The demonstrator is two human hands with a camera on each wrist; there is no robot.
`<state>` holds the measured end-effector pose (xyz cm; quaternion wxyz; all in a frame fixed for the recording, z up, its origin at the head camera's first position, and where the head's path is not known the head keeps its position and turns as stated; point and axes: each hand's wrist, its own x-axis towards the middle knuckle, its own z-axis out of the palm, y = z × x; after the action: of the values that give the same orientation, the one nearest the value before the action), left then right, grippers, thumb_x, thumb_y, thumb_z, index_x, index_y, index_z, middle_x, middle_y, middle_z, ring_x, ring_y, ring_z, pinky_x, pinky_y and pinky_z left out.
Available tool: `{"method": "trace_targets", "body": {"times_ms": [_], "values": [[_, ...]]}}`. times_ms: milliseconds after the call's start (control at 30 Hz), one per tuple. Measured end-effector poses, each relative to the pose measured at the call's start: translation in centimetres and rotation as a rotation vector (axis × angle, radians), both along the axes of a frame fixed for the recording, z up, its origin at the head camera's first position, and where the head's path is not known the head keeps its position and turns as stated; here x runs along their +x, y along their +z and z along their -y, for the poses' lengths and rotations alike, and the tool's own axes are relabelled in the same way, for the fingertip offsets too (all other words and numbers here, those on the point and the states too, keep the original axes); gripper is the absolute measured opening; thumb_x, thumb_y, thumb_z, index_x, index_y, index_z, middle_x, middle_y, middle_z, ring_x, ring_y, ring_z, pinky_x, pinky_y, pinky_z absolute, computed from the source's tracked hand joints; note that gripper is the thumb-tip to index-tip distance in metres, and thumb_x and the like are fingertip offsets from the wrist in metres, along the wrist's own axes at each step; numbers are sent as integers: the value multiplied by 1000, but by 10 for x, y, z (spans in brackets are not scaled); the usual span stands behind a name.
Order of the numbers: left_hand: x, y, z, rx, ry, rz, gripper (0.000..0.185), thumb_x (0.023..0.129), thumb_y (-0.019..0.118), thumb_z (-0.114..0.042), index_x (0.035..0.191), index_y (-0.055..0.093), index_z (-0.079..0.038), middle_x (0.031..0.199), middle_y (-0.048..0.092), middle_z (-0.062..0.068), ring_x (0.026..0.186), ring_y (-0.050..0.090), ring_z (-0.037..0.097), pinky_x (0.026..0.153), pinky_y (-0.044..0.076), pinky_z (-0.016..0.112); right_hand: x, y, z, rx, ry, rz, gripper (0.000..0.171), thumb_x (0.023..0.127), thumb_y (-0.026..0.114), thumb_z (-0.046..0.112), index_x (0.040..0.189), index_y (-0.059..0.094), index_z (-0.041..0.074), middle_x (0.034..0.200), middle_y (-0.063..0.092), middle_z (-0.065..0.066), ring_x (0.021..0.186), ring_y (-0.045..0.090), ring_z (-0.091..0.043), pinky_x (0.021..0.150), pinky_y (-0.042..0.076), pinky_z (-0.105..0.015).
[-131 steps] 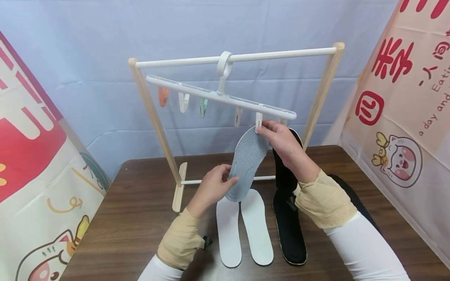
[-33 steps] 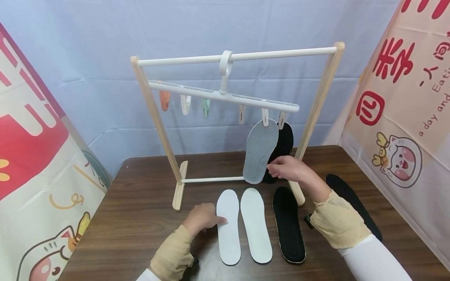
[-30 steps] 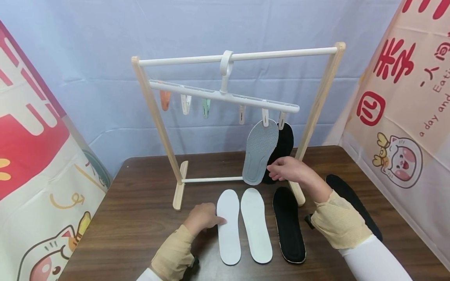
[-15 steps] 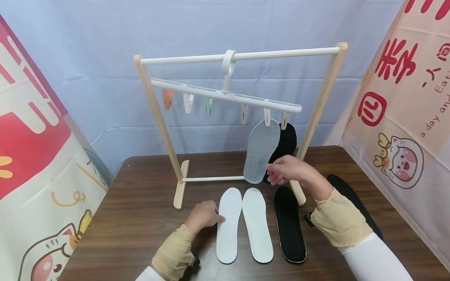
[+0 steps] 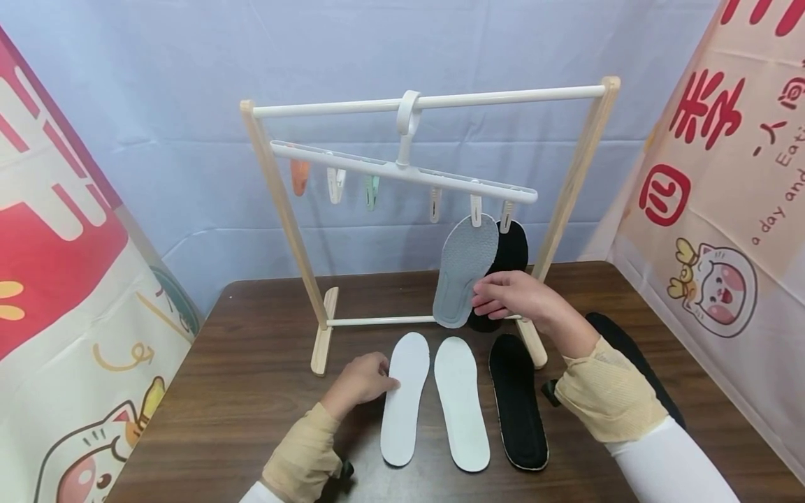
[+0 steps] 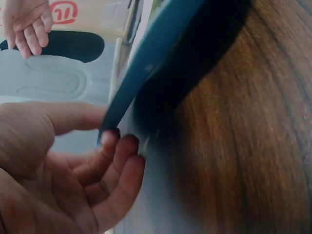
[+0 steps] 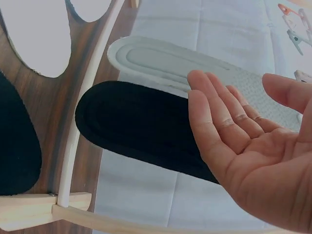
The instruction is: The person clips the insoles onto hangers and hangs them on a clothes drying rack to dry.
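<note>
My left hand [image 5: 363,379] pinches the left edge of the left white insole [image 5: 402,402] on the brown table [image 5: 251,377]. In the left wrist view the thumb and fingertips of the left hand [image 6: 73,161] lift that insole's edge [image 6: 146,73] off the wood. My right hand [image 5: 506,297] hovers open by the lower part of the grey insole [image 5: 464,269], which hangs from a clip. A black insole [image 5: 512,244] hangs just behind it. In the right wrist view, the right hand's palm [image 7: 243,141] faces the black insole [image 7: 141,126] and grey insole [image 7: 161,61] with fingers straight.
A white clip hanger [image 5: 402,171] hangs tilted on a wooden rack [image 5: 283,209] with several free clips at its left. On the table lie a second white insole [image 5: 461,402], a black insole [image 5: 517,398] and another black one [image 5: 629,356]. Printed cloth panels stand either side.
The grey insole is now clipped and both hands have left it. The left hand dropped to the left white insole, whose heel has swung left. The right hand rose slightly beside the grey insole.
</note>
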<state>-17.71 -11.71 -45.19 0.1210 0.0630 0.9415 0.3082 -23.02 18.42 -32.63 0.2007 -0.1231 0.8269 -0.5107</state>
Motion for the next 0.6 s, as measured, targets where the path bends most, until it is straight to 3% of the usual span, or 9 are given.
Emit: {"method": "trace_targets", "body": {"times_ms": [233, 600], "values": [[2, 8, 5, 160, -40, -78, 25, 88, 70, -10, 108, 63, 3, 81, 58, 3, 66, 53, 14, 57, 44, 28, 4, 8, 4, -65, 6, -29, 50, 108, 50, 24, 144, 44, -9, 136, 58, -29, 126, 59, -39, 106, 46, -46], [2, 22, 6, 204, -40, -168, 22, 89, 68, -12, 108, 64, -2, 91, 61, 3, 81, 55, 18, 70, 50, 33, 3, 17, 9, -88, 22, -41, 53, 108, 48, 23, 150, 36, -7, 143, 53, -29, 131, 55, -39, 110, 43, -48]]}}
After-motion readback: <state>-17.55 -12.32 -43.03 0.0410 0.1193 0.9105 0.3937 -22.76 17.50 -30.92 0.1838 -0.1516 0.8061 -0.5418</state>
